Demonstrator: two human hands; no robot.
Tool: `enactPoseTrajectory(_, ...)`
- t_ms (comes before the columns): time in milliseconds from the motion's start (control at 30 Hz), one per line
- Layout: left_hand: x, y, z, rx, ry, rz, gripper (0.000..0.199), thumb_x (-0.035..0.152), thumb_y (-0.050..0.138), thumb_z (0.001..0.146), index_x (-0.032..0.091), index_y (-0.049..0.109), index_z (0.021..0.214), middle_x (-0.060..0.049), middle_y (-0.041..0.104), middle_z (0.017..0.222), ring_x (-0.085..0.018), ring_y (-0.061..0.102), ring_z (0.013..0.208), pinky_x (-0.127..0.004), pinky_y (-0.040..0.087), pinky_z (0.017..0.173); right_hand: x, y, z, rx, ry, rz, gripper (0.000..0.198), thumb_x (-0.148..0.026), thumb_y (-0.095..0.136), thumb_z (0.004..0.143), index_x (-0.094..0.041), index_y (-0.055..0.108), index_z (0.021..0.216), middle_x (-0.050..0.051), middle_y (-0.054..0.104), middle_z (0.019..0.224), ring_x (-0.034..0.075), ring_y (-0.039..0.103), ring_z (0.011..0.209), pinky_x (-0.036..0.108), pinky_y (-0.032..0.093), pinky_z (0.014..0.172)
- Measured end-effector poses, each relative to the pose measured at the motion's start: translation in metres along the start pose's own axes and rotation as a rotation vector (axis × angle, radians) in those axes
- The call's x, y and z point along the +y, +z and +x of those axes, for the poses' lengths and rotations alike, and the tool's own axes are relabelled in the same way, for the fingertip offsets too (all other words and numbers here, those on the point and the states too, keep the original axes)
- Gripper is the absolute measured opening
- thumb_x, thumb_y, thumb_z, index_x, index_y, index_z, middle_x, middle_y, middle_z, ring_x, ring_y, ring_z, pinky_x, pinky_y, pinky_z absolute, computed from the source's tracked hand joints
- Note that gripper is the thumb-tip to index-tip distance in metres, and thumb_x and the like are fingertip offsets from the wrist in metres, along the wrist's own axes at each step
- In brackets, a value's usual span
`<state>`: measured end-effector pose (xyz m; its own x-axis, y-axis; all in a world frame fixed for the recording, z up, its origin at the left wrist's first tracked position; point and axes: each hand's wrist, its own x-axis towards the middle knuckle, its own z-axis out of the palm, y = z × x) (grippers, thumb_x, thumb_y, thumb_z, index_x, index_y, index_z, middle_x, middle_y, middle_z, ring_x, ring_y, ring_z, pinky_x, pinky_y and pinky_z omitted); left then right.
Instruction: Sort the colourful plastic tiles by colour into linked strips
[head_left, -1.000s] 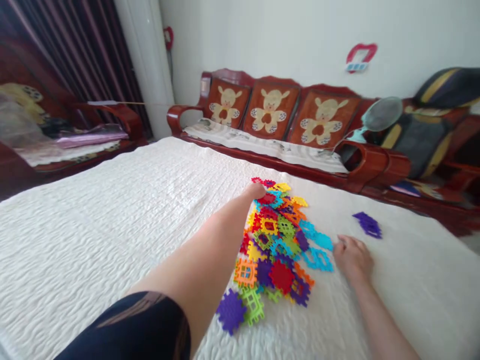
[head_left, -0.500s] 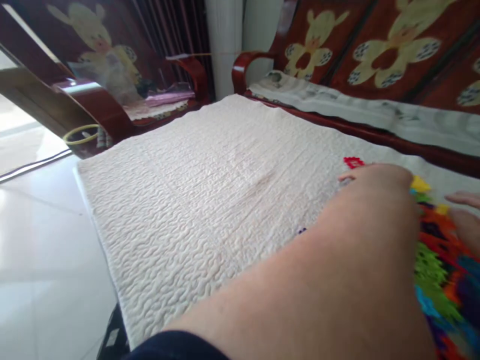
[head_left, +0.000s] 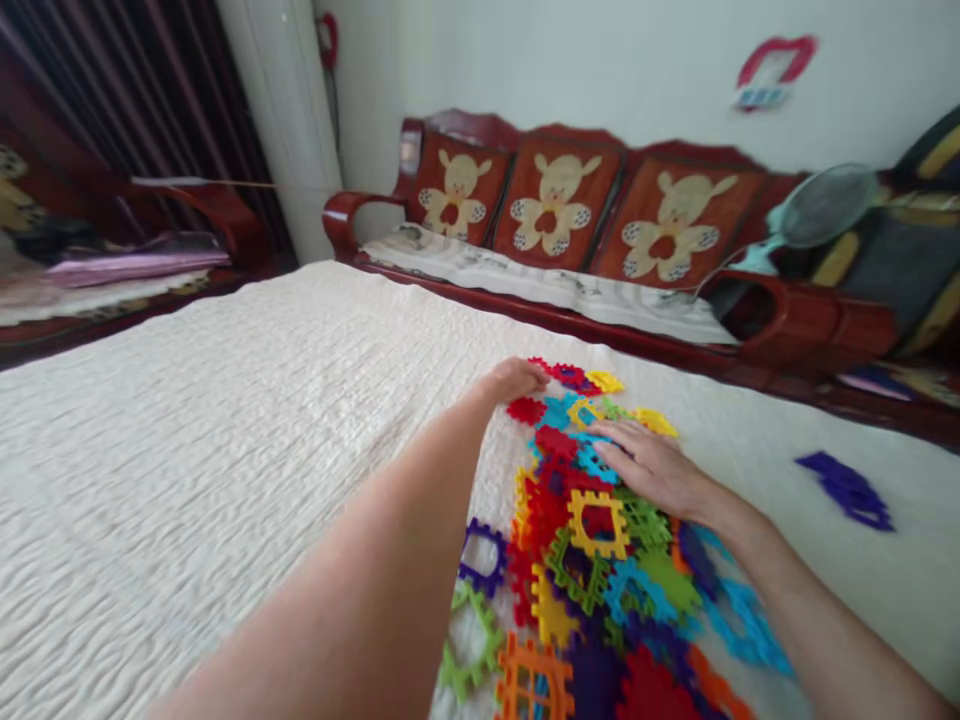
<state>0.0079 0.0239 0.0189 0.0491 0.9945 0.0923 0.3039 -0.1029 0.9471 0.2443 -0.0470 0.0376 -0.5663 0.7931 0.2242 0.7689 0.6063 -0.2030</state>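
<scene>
Interlocking plastic building pieces with notched edges lie in a loose, many-coloured pile on the white quilted cover. My left hand [head_left: 516, 380] reaches to the pile's far left edge, its partly curled fingers beside a red piece [head_left: 526, 410]; it holds nothing that I can make out. Palm down, my right hand [head_left: 649, 465] rests over the pile's right side with fingers stretched out, touching a light blue piece [head_left: 596, 458]. Nearer me lie a yellow square frame [head_left: 598, 497], a purple frame [head_left: 484, 557] and an orange window-like piece [head_left: 534, 672]. The right hand hides some pieces.
The quilted cover [head_left: 225, 450] spreads over a broad flat surface. Apart from the pile, purple pieces [head_left: 847, 490] lie to the right. Behind stands a wooden sofa [head_left: 480, 290] with bear-patterned backs, and a fan [head_left: 829, 205] is at its right end.
The view has swung right, bringing the whole sofa and most of the pile into sight. My right hand, earlier at the frame's edge, now lies over the pieces; my left stays at the far edge.
</scene>
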Motion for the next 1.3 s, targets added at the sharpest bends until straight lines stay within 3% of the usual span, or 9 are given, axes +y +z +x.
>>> enactPoseTrajectory(100,-0.011,-0.002,-0.005,0.049,0.066,0.113,0.031,0.004,0.049,0.077,0.016,0.076,0.085,-0.002,0.075,0.085,-0.015,0.068,0.090,-0.029,0.051,0.094,-0.006,-0.012,0.025,0.045,0.022,-0.003,0.037,-0.039,0.037,0.093,-0.025,0.068,0.108,0.006,0.070,0.114,0.025,0.062,0.109,0.042,0.047,0.097)
enactPoseTrajectory(233,-0.017,-0.002,-0.008,0.080,0.148,0.276,0.038,0.004,0.045,0.075,0.018,0.077,0.090,0.000,0.075,0.092,-0.014,0.068,0.092,-0.023,0.049,0.093,-0.002,-0.005,0.082,0.070,0.131,-0.117,0.035,-0.026,0.043,0.087,-0.021,0.065,0.113,0.010,0.065,0.124,0.027,0.058,0.115,0.043,0.044,0.097)
enactPoseTrajectory(367,-0.018,-0.003,-0.005,0.059,0.167,0.331,0.037,0.005,0.047,0.075,0.018,0.077,0.093,0.000,0.076,0.094,-0.014,0.068,0.093,-0.021,0.048,0.093,0.011,0.010,0.125,-0.080,0.263,-0.223,0.058,-0.025,0.057,0.074,-0.019,0.054,0.132,0.015,0.052,0.141,0.036,0.049,0.126,0.051,0.042,0.098)
enactPoseTrajectory(433,-0.018,-0.003,-0.005,0.064,0.190,0.341,0.036,0.006,0.047,0.076,0.017,0.076,0.094,-0.001,0.076,0.094,-0.014,0.068,0.093,-0.022,0.049,0.093,0.016,0.012,0.138,-0.183,0.311,-0.222,0.069,-0.028,0.061,0.070,-0.019,0.048,0.138,0.016,0.053,0.140,0.037,0.050,0.124,0.053,0.043,0.096)
enactPoseTrajectory(533,-0.019,-0.004,-0.008,0.065,0.225,0.355,0.037,0.005,0.046,0.076,0.017,0.076,0.095,-0.001,0.076,0.094,-0.014,0.068,0.092,-0.022,0.049,0.092,0.021,0.011,0.145,-0.281,0.302,-0.207,0.066,-0.030,0.064,0.069,-0.020,0.052,0.133,0.015,0.058,0.134,0.036,0.055,0.119,0.050,0.045,0.094)
enactPoseTrajectory(667,-0.018,-0.004,-0.012,0.064,0.235,0.387,0.038,0.005,0.046,0.077,0.018,0.076,0.096,-0.001,0.076,0.095,-0.014,0.068,0.092,-0.021,0.049,0.091,0.025,0.008,0.139,-0.242,0.221,-0.239,0.051,-0.023,0.060,0.073,-0.022,0.059,0.125,0.011,0.063,0.128,0.032,0.057,0.118,0.044,0.044,0.095)
enactPoseTrajectory(933,-0.020,-0.002,-0.013,0.071,0.248,0.399,0.035,0.007,0.048,0.076,0.019,0.076,0.093,-0.001,0.076,0.095,-0.015,0.068,0.091,-0.023,0.049,0.091,0.015,-0.028,0.080,-0.038,-0.021,-0.119,0.034,-0.011,0.049,0.075,-0.020,0.068,0.102,0.008,0.068,0.112,0.024,0.061,0.108,0.037,0.043,0.095)
enactPoseTrajectory(1067,-0.022,0.000,-0.015,0.068,0.230,0.374,0.033,0.013,0.047,0.080,0.018,0.076,0.095,-0.002,0.076,0.094,-0.016,0.068,0.091,-0.024,0.050,0.089,0.020,-0.052,0.010,0.123,0.189,0.084,0.027,-0.020,0.050,0.077,-0.019,0.067,0.098,0.005,0.072,0.096,0.020,0.066,0.088,0.030,0.049,0.081)
enactPoseTrajectory(1300,-0.019,0.004,-0.031,0.058,0.214,0.437,0.035,0.027,0.046,0.086,0.019,0.073,0.105,-0.004,0.073,0.109,-0.018,0.065,0.102,-0.025,0.046,0.096,0.044,-0.060,-0.113,0.199,0.542,0.402,0.030,-0.041,0.064,0.068,-0.018,0.071,0.086,0.004,0.074,0.079,0.025,0.068,0.076,0.035,0.052,0.070)
